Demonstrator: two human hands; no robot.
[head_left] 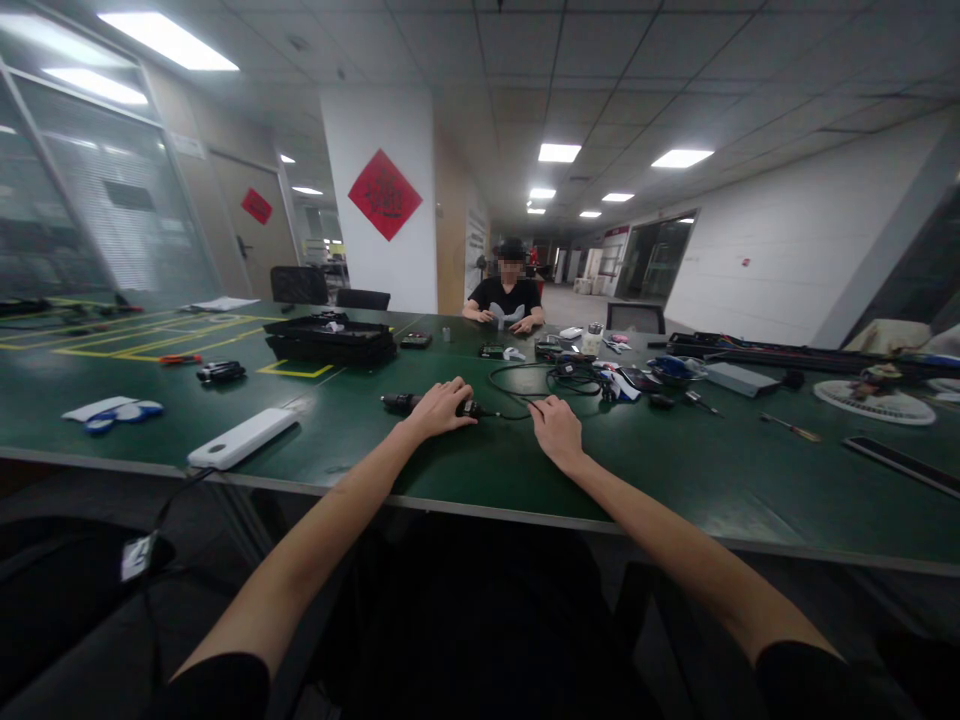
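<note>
My left hand lies over a black pen-shaped tool on the green table, its fingers curled around the tool's right end. A thin black cable runs from that end and loops away to the right. My right hand rests on the table beside the cable, fingers bent and pinched at the wire near its tips. Both arms reach forward from the near table edge.
A white power bank lies at the near left, a black case beyond it. Small tools and parts clutter the middle right, and a white fan grille lies far right. Another person sits across the table.
</note>
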